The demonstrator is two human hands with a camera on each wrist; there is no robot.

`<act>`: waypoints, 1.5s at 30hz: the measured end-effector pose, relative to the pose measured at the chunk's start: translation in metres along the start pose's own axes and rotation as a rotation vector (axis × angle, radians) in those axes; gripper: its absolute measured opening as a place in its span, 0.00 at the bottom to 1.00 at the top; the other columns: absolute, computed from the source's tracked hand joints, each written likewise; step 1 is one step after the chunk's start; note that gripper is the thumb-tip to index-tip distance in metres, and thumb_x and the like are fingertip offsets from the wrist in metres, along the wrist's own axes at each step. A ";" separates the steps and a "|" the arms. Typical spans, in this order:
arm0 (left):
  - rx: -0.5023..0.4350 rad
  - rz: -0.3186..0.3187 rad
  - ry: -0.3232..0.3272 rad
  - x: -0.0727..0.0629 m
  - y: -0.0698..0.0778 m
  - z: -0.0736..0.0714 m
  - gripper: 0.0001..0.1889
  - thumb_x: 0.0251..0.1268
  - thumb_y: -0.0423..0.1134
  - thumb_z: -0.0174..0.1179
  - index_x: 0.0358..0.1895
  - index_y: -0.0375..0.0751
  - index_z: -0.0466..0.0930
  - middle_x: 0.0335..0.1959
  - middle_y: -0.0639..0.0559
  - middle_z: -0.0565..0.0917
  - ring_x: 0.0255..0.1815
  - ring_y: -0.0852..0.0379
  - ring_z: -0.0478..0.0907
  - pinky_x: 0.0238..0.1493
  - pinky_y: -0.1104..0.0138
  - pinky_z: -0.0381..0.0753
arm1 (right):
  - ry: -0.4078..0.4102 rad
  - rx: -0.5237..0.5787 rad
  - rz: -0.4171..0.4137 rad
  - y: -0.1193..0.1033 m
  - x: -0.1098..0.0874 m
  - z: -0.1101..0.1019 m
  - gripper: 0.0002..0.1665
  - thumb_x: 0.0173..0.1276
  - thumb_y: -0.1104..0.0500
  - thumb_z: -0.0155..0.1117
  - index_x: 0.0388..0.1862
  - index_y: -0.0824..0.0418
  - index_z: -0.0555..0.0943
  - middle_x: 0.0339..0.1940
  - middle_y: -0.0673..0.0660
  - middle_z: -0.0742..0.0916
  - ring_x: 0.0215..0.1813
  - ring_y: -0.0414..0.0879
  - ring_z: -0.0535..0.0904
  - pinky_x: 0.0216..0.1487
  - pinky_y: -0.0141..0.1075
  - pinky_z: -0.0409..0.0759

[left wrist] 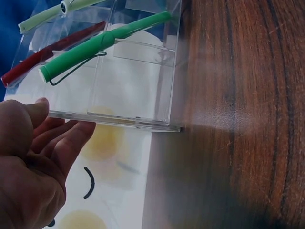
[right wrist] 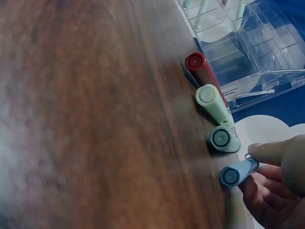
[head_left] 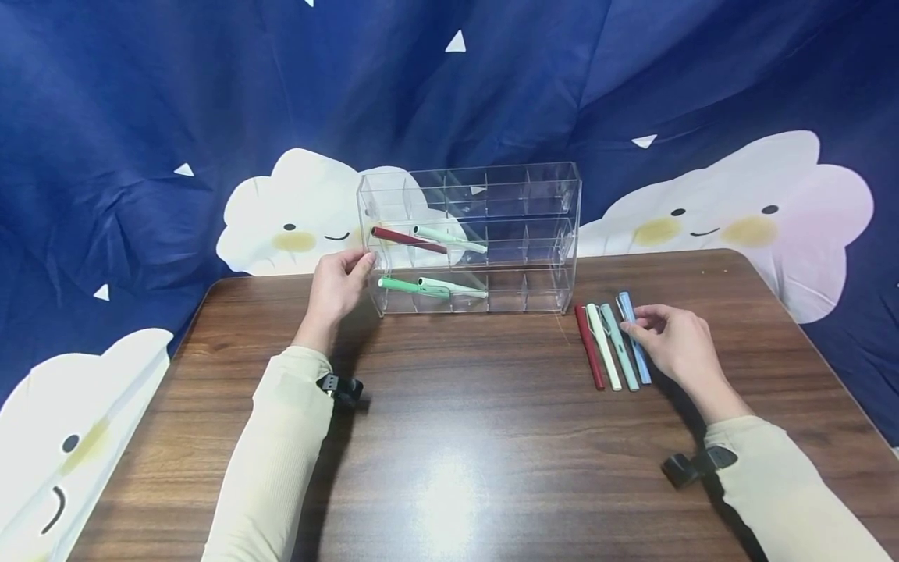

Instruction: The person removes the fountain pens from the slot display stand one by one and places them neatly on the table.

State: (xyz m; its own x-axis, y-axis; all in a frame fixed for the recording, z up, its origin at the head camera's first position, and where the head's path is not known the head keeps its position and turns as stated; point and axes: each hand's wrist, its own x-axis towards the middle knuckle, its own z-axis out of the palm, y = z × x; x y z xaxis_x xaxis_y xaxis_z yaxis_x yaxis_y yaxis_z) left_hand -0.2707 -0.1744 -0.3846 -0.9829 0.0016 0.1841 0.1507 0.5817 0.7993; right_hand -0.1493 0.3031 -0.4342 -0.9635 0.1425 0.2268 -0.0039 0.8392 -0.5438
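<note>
A clear acrylic pen organizer (head_left: 507,254) with rows of compartments stands at the back of the table. My left hand (head_left: 339,285) holds its left side edge, thumb in front and fingers behind. Inside lie a red pen (head_left: 410,240) and a pale green pen (head_left: 449,238) on the middle tier, with a green pen (left wrist: 78,58) and another pale pen (head_left: 453,288) below. Right of the organizer, my right hand (head_left: 676,341) pinches a light blue pen (right wrist: 238,172) between thumb and fingers. Beside it lie a teal pen (head_left: 620,347), a pale green pen (head_left: 604,347) and a red pen (head_left: 589,347).
The brown wooden table (head_left: 449,437) carries everything, with its rounded right back corner near the right hand. Behind it hangs a dark blue curtain (head_left: 449,94) printed with clouds. A black wrist camera (head_left: 342,388) sits on the left sleeve, another (head_left: 695,467) on the right.
</note>
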 end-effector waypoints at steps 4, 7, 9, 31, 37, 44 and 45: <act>-0.001 -0.009 -0.009 -0.001 0.000 0.000 0.17 0.84 0.41 0.59 0.61 0.32 0.87 0.50 0.32 0.92 0.43 0.42 0.88 0.36 0.76 0.78 | -0.020 -0.014 0.021 0.003 0.000 0.003 0.22 0.73 0.56 0.76 0.52 0.74 0.87 0.38 0.69 0.93 0.40 0.62 0.88 0.42 0.46 0.76; 0.007 0.003 -0.008 -0.001 0.001 0.000 0.17 0.84 0.41 0.59 0.60 0.32 0.87 0.47 0.32 0.92 0.38 0.48 0.86 0.35 0.75 0.78 | -0.017 -0.021 0.005 0.004 0.002 0.005 0.21 0.72 0.56 0.76 0.50 0.74 0.88 0.35 0.67 0.92 0.36 0.57 0.86 0.41 0.45 0.75; 0.014 0.014 -0.001 0.000 0.001 -0.001 0.16 0.84 0.41 0.59 0.59 0.32 0.88 0.45 0.32 0.92 0.35 0.54 0.83 0.35 0.75 0.77 | -0.017 -0.023 -0.009 0.003 0.004 0.006 0.19 0.72 0.57 0.76 0.48 0.74 0.88 0.33 0.66 0.92 0.34 0.54 0.85 0.40 0.44 0.74; 0.015 -0.006 -0.007 0.002 0.003 -0.002 0.16 0.84 0.41 0.60 0.60 0.32 0.88 0.48 0.34 0.93 0.37 0.52 0.84 0.36 0.74 0.78 | -0.054 -0.022 0.016 -0.001 0.001 -0.005 0.20 0.77 0.55 0.70 0.53 0.73 0.87 0.41 0.72 0.92 0.42 0.65 0.86 0.41 0.47 0.76; 0.026 0.029 0.010 0.005 0.006 -0.004 0.16 0.85 0.41 0.59 0.59 0.31 0.87 0.48 0.33 0.92 0.40 0.47 0.86 0.39 0.72 0.78 | 0.048 0.014 -0.057 -0.011 0.006 -0.009 0.15 0.76 0.58 0.71 0.51 0.69 0.89 0.40 0.69 0.92 0.41 0.58 0.86 0.41 0.35 0.72; 0.035 0.004 -0.016 0.002 0.004 -0.003 0.16 0.85 0.40 0.58 0.60 0.31 0.87 0.48 0.33 0.92 0.40 0.47 0.85 0.40 0.69 0.80 | 0.080 0.069 -0.113 -0.020 0.005 -0.008 0.14 0.72 0.60 0.74 0.51 0.67 0.90 0.38 0.66 0.93 0.34 0.25 0.73 0.38 0.23 0.68; 0.034 0.003 -0.017 0.002 0.003 -0.002 0.16 0.85 0.40 0.59 0.60 0.31 0.87 0.48 0.33 0.92 0.40 0.47 0.86 0.40 0.69 0.80 | 0.082 0.078 -0.122 -0.021 0.005 -0.007 0.14 0.72 0.60 0.74 0.51 0.67 0.90 0.39 0.66 0.93 0.34 0.21 0.71 0.38 0.23 0.68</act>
State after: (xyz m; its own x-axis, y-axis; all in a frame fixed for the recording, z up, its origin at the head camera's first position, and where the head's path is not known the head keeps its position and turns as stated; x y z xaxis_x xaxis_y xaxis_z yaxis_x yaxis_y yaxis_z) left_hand -0.2717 -0.1743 -0.3804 -0.9842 0.0166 0.1764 0.1499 0.6087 0.7791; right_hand -0.1523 0.2896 -0.4156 -0.9295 0.0875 0.3582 -0.1428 0.8102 -0.5685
